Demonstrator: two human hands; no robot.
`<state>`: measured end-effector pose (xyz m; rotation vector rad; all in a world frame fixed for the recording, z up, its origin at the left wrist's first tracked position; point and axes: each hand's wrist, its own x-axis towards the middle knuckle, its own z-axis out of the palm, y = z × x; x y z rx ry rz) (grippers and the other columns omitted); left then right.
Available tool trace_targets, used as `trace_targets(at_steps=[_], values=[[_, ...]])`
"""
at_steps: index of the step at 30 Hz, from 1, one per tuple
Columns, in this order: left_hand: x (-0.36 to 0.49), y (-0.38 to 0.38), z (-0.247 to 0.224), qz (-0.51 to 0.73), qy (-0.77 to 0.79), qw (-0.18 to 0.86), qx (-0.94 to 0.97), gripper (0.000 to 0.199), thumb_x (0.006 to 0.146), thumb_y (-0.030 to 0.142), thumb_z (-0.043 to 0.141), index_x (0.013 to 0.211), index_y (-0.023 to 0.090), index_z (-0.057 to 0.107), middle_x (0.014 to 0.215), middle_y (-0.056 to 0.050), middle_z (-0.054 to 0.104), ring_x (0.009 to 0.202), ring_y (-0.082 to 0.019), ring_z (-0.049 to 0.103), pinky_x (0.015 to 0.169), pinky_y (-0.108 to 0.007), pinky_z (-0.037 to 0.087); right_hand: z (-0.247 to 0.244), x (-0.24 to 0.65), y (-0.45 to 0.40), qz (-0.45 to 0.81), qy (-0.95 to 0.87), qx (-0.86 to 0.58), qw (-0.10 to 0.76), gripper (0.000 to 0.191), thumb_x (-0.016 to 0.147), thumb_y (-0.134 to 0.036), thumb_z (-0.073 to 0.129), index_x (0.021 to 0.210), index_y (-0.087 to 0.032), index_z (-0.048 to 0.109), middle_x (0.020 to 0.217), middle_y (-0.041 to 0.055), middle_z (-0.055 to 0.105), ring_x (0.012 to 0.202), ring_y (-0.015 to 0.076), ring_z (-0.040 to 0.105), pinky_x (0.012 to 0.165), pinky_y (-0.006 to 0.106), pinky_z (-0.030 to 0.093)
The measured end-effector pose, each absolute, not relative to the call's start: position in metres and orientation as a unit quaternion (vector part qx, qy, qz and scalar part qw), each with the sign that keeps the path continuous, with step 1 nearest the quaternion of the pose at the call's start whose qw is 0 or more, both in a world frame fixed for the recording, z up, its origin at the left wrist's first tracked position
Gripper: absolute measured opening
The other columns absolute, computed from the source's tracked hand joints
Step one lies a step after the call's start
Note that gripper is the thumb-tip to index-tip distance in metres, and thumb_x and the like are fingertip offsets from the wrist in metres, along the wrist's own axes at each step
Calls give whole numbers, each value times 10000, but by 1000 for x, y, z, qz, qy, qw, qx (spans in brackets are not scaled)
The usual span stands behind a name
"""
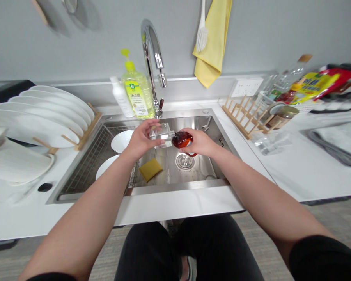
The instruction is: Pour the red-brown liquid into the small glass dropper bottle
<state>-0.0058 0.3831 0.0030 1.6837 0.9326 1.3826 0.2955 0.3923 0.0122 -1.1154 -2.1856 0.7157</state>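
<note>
Over the sink (175, 190), my left hand (143, 137) is closed around a clear glass bottle (161, 135), tilted on its side with its neck to the right. My right hand (197, 141) grips a small bottle of dark red-brown liquid (181, 139), also tilted, its mouth end close to the neck of the clear one. Whether the two mouths touch is too small to tell. Below them a yellow sponge (151, 170) lies in the sink, left of the drain (185, 161).
A faucet (148, 50) rises behind the hands, beside a yellow-green soap bottle (137, 91). White plates (38, 121) stand in a rack at left, and white bowls (121, 141) sit in the sink's wire basket. A wooden rack (236, 121) with jars stands at right.
</note>
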Motion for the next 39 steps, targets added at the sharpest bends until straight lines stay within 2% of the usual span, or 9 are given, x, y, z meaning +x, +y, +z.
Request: trace_targets(at_steps=[15,27,34,39], values=[[-7,381,8,533,378,368,661,907,581,361,1127,1398,281,738,1371,-96,767,1247,-343,774,1061,-507,662,9,295,394,267,-825,-407,288,698,724,-340,1050,1353,-238,764,1215,60,866,1106,317,824,1052,451,609],[-5,380,9,536,374,374,658,888,578,321,1110,1379,262,731,1362,-94,759,1241,-328,761,1146,-551,617,10,295,394,264,-827,-407,283,691,722,-346,1052,1342,-241,765,1214,54,868,1101,319,826,1047,446,607],[-5,380,9,533,376,370,661,854,586,328,1104,1359,275,744,1392,-97,750,1245,-339,753,1091,-542,643,8,295,394,259,-826,-413,283,691,720,-361,1051,1343,-252,771,1216,54,870,1098,324,828,1041,455,616],[-5,379,11,535,369,373,662,849,588,315,1103,1356,260,745,1366,-92,749,1222,-324,757,1146,-564,616,8,295,394,262,-826,-412,282,672,723,-355,1048,1330,-256,775,1194,43,872,1081,313,830,1033,443,619]])
